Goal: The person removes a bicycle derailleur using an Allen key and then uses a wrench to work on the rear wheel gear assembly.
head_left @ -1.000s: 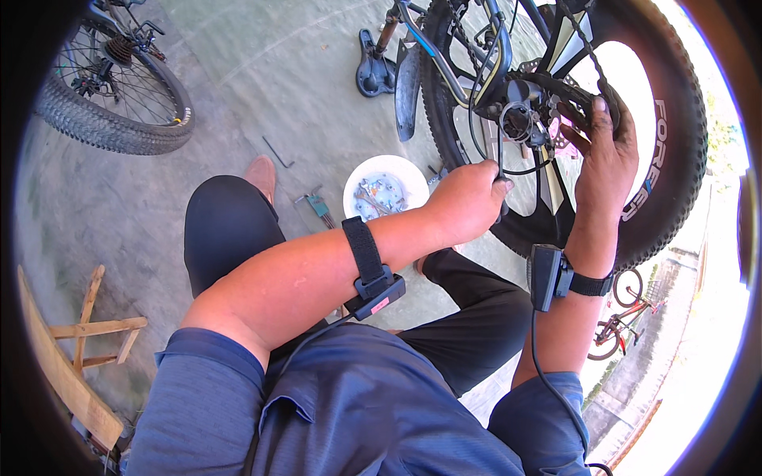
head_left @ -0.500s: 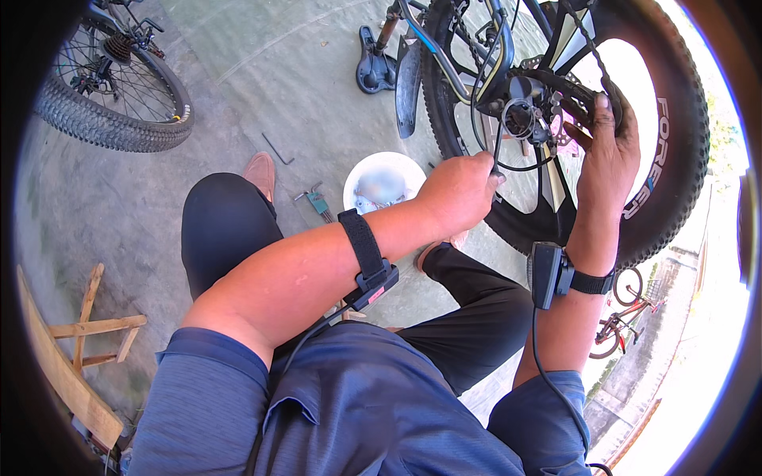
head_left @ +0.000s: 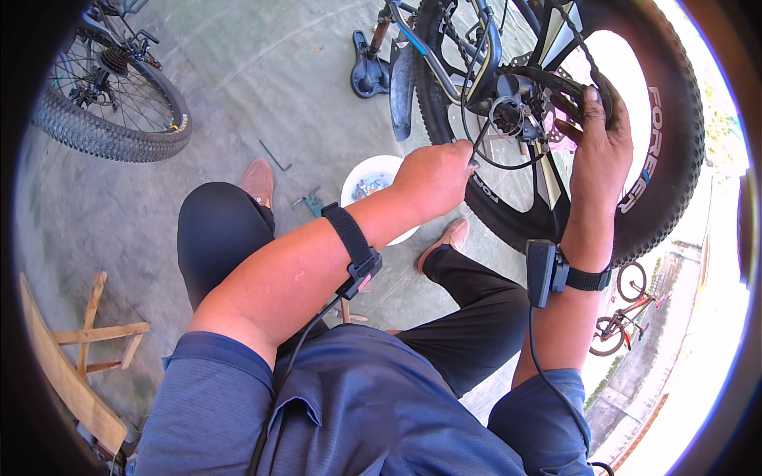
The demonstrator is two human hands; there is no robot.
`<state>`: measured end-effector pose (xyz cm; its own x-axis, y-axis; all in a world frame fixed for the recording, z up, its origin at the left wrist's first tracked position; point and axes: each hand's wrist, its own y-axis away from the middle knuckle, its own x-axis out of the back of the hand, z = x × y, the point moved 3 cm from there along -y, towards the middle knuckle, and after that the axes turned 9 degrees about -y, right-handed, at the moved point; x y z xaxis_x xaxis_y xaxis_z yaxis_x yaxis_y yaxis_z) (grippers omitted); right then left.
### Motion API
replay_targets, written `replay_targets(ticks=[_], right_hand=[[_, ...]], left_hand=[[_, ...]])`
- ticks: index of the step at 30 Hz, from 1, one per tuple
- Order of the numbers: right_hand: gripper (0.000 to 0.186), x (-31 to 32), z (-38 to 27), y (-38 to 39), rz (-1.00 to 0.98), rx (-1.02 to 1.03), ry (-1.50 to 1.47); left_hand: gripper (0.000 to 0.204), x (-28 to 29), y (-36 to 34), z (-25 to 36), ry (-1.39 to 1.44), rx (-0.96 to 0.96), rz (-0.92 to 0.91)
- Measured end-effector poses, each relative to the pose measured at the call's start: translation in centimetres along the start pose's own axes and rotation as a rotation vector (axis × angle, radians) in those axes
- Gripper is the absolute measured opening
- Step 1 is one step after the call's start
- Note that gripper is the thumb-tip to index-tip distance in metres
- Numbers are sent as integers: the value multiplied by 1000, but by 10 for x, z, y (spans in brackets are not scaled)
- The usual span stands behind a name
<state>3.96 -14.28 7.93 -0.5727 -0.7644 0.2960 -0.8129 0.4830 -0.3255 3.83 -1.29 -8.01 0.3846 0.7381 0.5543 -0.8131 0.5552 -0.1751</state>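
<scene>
An overturned bicycle's thick-tyred wheel fills the upper right. My right hand, its fingertips darkened, is wrapped round a black arm beside the wheel hub, probably the derailleur cage; a chain runs up from there. Left of the hub, my left hand is closed on a thin dark rod-like tool, its kind unclear. The rod points up toward a round silvery part at the hub. A black cable loops below this part, close to my left fingertips.
A white bowl of small parts stands behind my left forearm, beside a green hex key holder. A loose hex key lies on the floor. Another wheel is upper left, a wooden frame lower left, a saddle beyond.
My left hand has drawn slightly left and toward me with the rod, uncovering more of the bowl's parts. My right hand keeps its grip. The whole view has shifted a little.
</scene>
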Motion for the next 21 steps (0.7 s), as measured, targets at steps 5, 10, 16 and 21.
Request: replay_targets(ticks=[5, 10, 16, 21], right_hand=[[34, 3, 4, -2, -10, 6, -4], [33, 2, 2, -1, -7, -5, 4], [33, 2, -3, 1, 2, 23, 58], [34, 2, -2, 0, 8, 13, 35]], left_hand=[[22, 2, -1, -1, -16, -19, 7], [20, 5, -3, -3, -66, -21, -25], [21, 5, -4, -3, -77, -41, -10], [21, 5, -5, -6, -79, -62, 14]])
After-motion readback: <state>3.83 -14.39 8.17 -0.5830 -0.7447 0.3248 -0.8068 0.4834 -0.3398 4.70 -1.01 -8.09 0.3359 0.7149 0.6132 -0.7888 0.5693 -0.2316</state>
